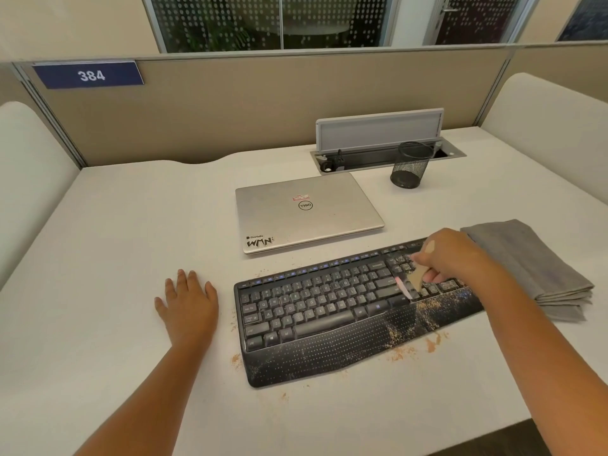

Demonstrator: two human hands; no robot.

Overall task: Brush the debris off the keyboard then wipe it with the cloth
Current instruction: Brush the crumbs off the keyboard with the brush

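Observation:
A black keyboard [329,311] lies at an angle on the white desk [115,241]. Tan debris [427,304] covers its right keys and the right part of the palm rest, and more is scattered on the desk along the front edge. My right hand [454,255] grips a small wooden-handled brush [415,279] whose pale bristles touch the keys near the number pad. My left hand [189,302] rests flat on the desk, left of the keyboard, fingers straight. A folded grey cloth [533,268] lies just right of the keyboard.
A shut silver laptop [306,213] sits behind the keyboard. A black mesh pen cup [411,166] stands at the back right next to an open cable hatch [378,139]. Beige partition panels [263,103] close off the desk's back and sides.

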